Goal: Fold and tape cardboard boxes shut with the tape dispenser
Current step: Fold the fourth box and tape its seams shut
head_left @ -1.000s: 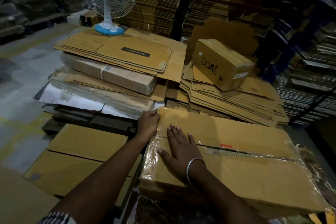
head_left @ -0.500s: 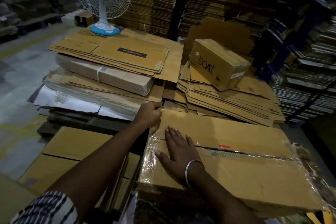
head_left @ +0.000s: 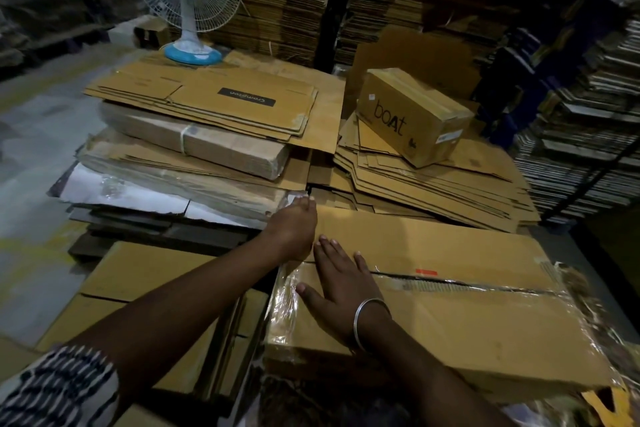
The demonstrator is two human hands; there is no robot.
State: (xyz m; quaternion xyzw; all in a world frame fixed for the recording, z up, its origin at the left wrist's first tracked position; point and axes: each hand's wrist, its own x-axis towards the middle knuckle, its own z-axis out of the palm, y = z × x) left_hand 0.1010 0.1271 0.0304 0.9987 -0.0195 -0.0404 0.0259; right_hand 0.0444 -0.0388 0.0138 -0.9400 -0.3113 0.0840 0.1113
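A long flat cardboard box (head_left: pixel 450 333) lies in front of me, its two top flaps meeting at a seam covered with clear tape (head_left: pixel 450 282). Wrinkled clear tape (head_left: pixel 282 305) also wraps its left end. My right hand (head_left: pixel 341 281), with a metal bangle on the wrist, presses flat on the box top near the left end. My left hand (head_left: pixel 294 229) is at the box's far left corner, fingertips bunched together and pinching the clear tape there. No tape dispenser is in view.
Flattened cartons (head_left: pixel 221 104) and a bundled pack (head_left: pixel 194 142) are stacked ahead on the left, with a table fan (head_left: pixel 187 7) behind. A sealed "boAt" box (head_left: pixel 412 114) sits on flat cartons (head_left: pixel 433 191) at the right. More flat cartons (head_left: pixel 138 288) lie low at my left.
My left hand has moved away from me along the box's left end to the far corner. My right hand stays pressed flat on the box top.
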